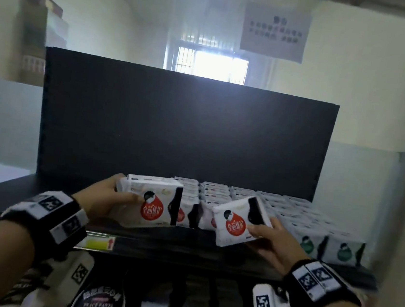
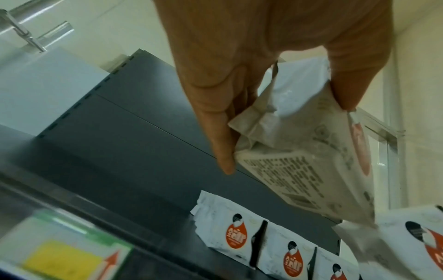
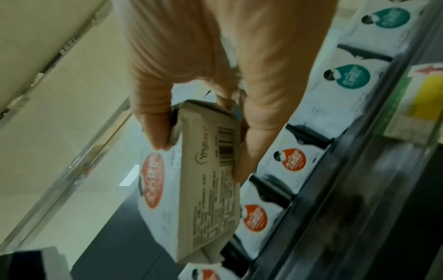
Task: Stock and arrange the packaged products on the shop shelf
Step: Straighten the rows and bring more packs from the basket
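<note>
Two white packs with a red drop label are held above the black shelf (image 1: 71, 191). My left hand (image 1: 127, 187) grips one red-label pack (image 1: 150, 205) upright by its left end, left of the stocked rows. In the left wrist view the left hand (image 2: 285, 132) pinches that pack (image 2: 299, 151) between thumb and fingers. My right hand (image 1: 263, 233) holds the second pack (image 1: 235, 221), tilted, in front of the rows. The right wrist view shows the right hand (image 3: 199, 155) clamped on this pack (image 3: 203, 189) near its barcode end.
Rows of red-label packs (image 1: 206, 201) fill the shelf's middle, with green-label packs (image 1: 325, 243) to their right. The shelf's left part is bare, backed by a black panel (image 1: 174, 130). A yellow price tag (image 1: 96, 242) sits on the front rail. More goods (image 1: 99, 298) lie on the shelf below.
</note>
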### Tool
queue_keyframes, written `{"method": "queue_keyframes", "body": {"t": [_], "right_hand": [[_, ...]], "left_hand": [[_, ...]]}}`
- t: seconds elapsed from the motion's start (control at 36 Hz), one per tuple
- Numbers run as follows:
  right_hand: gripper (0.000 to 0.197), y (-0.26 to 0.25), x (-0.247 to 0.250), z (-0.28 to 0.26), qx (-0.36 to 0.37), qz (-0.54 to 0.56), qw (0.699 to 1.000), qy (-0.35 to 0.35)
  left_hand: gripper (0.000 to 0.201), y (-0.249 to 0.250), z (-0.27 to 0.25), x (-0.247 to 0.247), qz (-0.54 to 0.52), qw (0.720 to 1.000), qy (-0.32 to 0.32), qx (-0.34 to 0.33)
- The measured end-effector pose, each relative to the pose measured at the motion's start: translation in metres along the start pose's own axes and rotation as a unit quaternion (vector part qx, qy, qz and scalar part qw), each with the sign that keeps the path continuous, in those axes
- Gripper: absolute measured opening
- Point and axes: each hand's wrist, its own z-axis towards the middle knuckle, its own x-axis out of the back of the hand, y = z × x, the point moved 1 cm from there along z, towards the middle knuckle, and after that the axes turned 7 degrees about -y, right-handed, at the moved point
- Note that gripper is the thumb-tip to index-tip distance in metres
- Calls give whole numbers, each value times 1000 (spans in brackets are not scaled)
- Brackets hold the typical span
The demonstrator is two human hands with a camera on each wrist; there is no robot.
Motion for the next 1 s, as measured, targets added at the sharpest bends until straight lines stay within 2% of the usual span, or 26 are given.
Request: {"method": "queue_keyframes", "body": {"t": [0.06, 0.08, 0.14, 0.17, 0.22, 0.28, 0.33, 0.36, 0.44, 0.56, 0.61, 0.67, 0.75, 0.81, 0.86, 0.89, 0.94, 1.0], "right_hand": [[51, 2, 26, 11, 1, -24, 999, 25], [54, 3, 37, 16, 2, -36, 999, 38], [55, 7, 52, 24, 7, -57, 996, 62], [55, 10, 58, 28, 9, -66, 995, 71], [51, 16, 67, 36, 10, -87, 993, 75], [38, 20, 72, 42, 11, -125, 989, 74], [24, 24, 74, 48, 14, -167, 982, 87], [25, 25, 74, 52, 12, -184, 978, 95], [40, 29, 72, 62, -2, -229, 968, 101], [42, 35, 73, 68, -17, -274, 958, 78], [41, 36, 75, 67, -29, -302, 951, 62], [39, 34, 79, 66, -46, -361, 930, 54], [47, 30, 85, 67, -37, -422, 903, 73], [51, 25, 85, 69, -4, -439, 895, 82], [54, 18, 82, 69, 28, -469, 878, 90], [59, 14, 80, 69, 40, -484, 869, 95], [65, 6, 74, 69, 67, -501, 857, 95], [62, 1, 66, 71, 97, -519, 845, 78]], "left_hand": [[20, 4, 18, -21, 10, 1000, -7, -2], [30, 4, 27, -33, 19, 1000, -6, 1], [67, 0, 44, -52, 35, 999, 6, 21], [79, -5, 53, -60, 38, 999, 4, 27], [81, -14, 69, -75, 51, 998, 12, 34], [81, -22, 83, -87, 65, 996, 32, 42], [92, -30, 97, -95, 80, 995, 27, 44], [94, -34, 104, -99, 86, 995, 22, 46], [88, -47, 120, -109, 67, 995, 38, 66], [49, -60, 138, -119, 114, 989, 38, 88], [45, -63, 144, -121, 143, 985, 25, 97], [44, -64, 148, -124, 158, 982, -2, 102], [29, -61, 151, -128, 219, 970, -22, 99], [35, -58, 153, -131, 290, 950, -26, 114], [60, -55, 156, -131, 365, 922, -8, 127], [66, -53, 157, -131, 389, 913, 1, 127], [64, -50, 158, -131, 422, 900, 15, 110], [64, -48, 159, -131, 472, 877, 15, 85]]}}
